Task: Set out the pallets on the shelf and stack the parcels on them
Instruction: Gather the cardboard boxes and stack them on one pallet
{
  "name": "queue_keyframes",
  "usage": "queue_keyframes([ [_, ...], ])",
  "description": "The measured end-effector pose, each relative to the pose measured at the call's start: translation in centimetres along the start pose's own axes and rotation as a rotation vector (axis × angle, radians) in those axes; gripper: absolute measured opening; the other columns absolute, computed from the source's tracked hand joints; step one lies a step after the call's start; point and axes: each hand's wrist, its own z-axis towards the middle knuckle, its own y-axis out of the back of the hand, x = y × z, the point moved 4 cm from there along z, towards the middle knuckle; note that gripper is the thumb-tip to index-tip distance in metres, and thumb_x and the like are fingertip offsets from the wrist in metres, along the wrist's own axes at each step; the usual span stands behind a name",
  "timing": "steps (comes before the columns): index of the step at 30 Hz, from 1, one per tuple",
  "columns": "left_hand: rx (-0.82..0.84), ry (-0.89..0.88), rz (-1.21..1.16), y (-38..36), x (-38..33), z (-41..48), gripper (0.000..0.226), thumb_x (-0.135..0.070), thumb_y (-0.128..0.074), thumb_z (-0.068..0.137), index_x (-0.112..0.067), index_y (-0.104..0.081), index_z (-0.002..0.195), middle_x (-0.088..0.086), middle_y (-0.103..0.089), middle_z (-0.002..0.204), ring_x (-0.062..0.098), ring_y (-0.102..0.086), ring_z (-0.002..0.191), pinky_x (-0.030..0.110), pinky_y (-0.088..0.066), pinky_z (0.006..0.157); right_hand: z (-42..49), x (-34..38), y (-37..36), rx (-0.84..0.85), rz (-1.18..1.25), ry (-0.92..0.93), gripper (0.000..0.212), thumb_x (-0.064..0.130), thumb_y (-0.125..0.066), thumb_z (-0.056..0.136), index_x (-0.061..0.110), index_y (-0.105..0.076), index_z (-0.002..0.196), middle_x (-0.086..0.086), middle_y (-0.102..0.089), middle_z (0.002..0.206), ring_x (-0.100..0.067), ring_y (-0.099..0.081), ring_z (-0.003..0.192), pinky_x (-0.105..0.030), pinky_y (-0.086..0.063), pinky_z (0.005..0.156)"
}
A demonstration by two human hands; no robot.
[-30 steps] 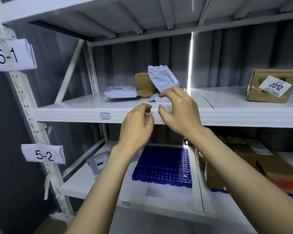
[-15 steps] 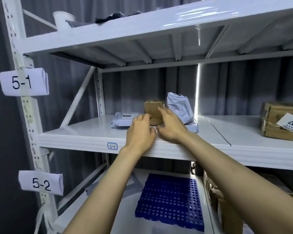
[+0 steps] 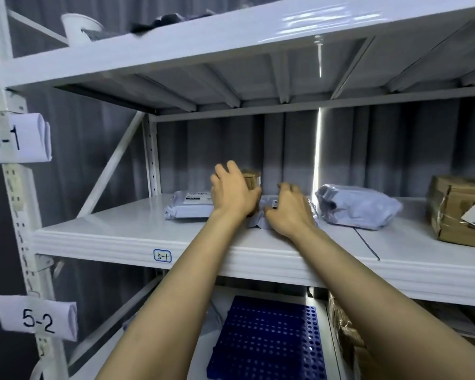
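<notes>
Head view: left hand [image 3: 232,194] wraps curled fingers round brown box [image 3: 252,177], mid shelf 5-1 [image 3: 115,233]; right hand [image 3: 291,213], fingers bent, grips flat grey mailer [image 3: 257,221] just right of it. Blue pallet [image 3: 269,341] lies one level down.

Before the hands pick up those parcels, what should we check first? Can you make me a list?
1. Left hand grips the small brown box: ok.
2. Right hand pinches the flat grey mailer: cannot tell, it lies on top with curled fingers.
3. Pallet under the parcels on the 5-1 shelf: not ok, none shows there.
4. Blue pallet on the shelf below has bare room: ok, in the part that shows.
5. Puffy grey bag sits apart from the right hand: ok.
</notes>
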Motion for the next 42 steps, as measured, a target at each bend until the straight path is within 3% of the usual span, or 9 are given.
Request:
queue_keyframes([
  [11,0.119,0.321,-0.159,-5.0,2.1,3.7,0.092,-0.055,-0.075,0.07,-0.008,-0.027,0.132,0.019,-0.038,0.135,0.039,-0.043,0.123,0.045,-0.04,0.096,0.3,0.0,0.0,-0.028,0.056,0.029,0.049,0.024,-0.057,0.089,0.01,-0.042,0.135,-0.012,-0.041,0.14,-0.033,-0.042,0.128,-0.039,-0.041,0.098],
  [16,0.068,0.304,-0.146,-6.0,2.4,3.8,0.081,-0.059,-0.07,0.069,-0.009,-0.033,0.121,0.019,-0.05,0.126,0.038,-0.051,0.115,0.042,-0.045,0.091,0.6,0.2,-0.1,-0.028,0.059,0.041,0.046,0.023,-0.056,0.089,0.009,-0.045,0.132,-0.013,-0.041,0.138,-0.033,-0.044,0.125,-0.039,-0.044,0.094],
  [22,-0.105,0.335,-0.348,-3.4,1.8,3.3,0.081,-0.06,-0.062,0.073,-0.012,-0.034,0.131,0.013,-0.052,0.129,0.036,-0.053,0.115,0.04,-0.042,0.09,0.9,-0.4,0.1,-0.087,0.137,-0.02,0.046,0.024,-0.058,0.086,0.011,-0.046,0.128,-0.012,-0.044,0.132,-0.033,-0.046,0.12,-0.039,-0.043,0.091],
  [26,-0.163,0.316,-0.609,-1.8,0.9,1.9,0.076,-0.058,-0.06,0.07,-0.019,-0.036,0.131,0.005,-0.058,0.125,0.029,-0.055,0.114,0.036,-0.041,0.09,1.1,-0.9,0.5,-0.162,0.306,-0.099,0.045,0.029,-0.059,0.087,0.01,-0.047,0.126,-0.013,-0.05,0.126,-0.032,-0.048,0.118,-0.036,-0.04,0.092],
  [30,-0.134,0.308,-0.864,0.5,-0.1,-0.7,0.062,-0.053,-0.058,0.066,-0.024,-0.041,0.118,-0.009,-0.061,0.105,0.02,-0.059,0.106,0.036,-0.047,0.093,0.8,-1.1,1.1,-0.258,0.626,-0.102,0.045,0.041,-0.053,0.092,0.014,-0.044,0.126,-0.008,-0.057,0.125,-0.028,-0.055,0.111,-0.037,-0.045,0.093],
  [34,-0.06,0.278,-1.075,3.0,-0.2,-3.5,0.057,-0.057,-0.062,0.056,-0.03,-0.045,0.103,-0.004,-0.066,0.107,0.018,-0.065,0.1,0.047,-0.052,0.093,-0.7,-1.0,2.7,-0.292,0.949,-0.091,0.038,0.04,-0.056,0.093,0.017,-0.048,0.122,0.007,-0.062,0.106,-0.01,-0.06,0.096,-0.007,-0.044,0.075],
  [37,-0.011,0.259,-1.117,4.6,-0.2,-6.2,0.059,-0.059,-0.06,0.052,-0.032,-0.046,0.102,0.0,-0.067,0.111,0.018,-0.065,0.101,0.044,-0.053,0.089,-2.5,-0.6,3.1,-0.229,1.193,-0.088,0.037,0.044,-0.058,0.085,0.023,-0.053,0.114,0.006,-0.067,0.109,-0.013,-0.064,0.103,-0.029,-0.054,0.083],
  [40,0.024,0.223,-1.149,6.0,0.1,-9.2,0.052,-0.048,-0.062,0.071,-0.023,-0.048,0.114,0.002,-0.069,0.108,0.015,-0.068,0.093,0.032,-0.054,0.072,-5.9,0.2,3.3,-0.201,1.334,-0.049,0.036,0.041,-0.061,0.082,0.024,-0.058,0.114,0.004,-0.069,0.108,-0.013,-0.065,0.102,-0.031,-0.055,0.079],
  [42,0.07,0.224,-1.224,6.8,0.8,-11.0,0.053,-0.042,-0.06,0.079,-0.015,-0.05,0.123,0.004,-0.069,0.109,0.017,-0.068,0.095,0.035,-0.055,0.075,-8.7,0.6,3.6,-0.201,1.388,-0.043,0.041,0.049,-0.063,0.073,0.026,-0.061,0.107,0.001,-0.069,0.108,-0.019,-0.064,0.106,-0.039,-0.054,0.089],
])
